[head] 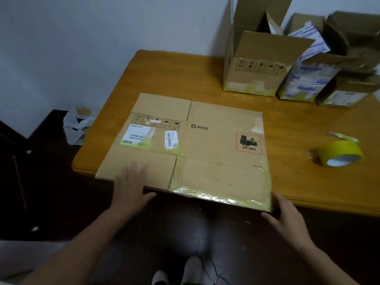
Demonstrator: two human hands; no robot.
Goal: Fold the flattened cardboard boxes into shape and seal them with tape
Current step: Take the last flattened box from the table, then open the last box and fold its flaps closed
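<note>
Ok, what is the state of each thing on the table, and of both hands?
Flattened box: lying flat, not folded up.
Tape roll: lying free, untouched.
Left back box: upright, flaps open.
Middle back box: upright, open.
Right back box: open.
Left hand: flat on the flattened box.
Right hand: fingers straight, at its near corner.

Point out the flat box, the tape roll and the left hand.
flat box (216, 140): head view, bare middle panel.
tape roll (341, 148): head view, yellow outer band.
left hand (130, 184): head view, back of the hand.
</note>
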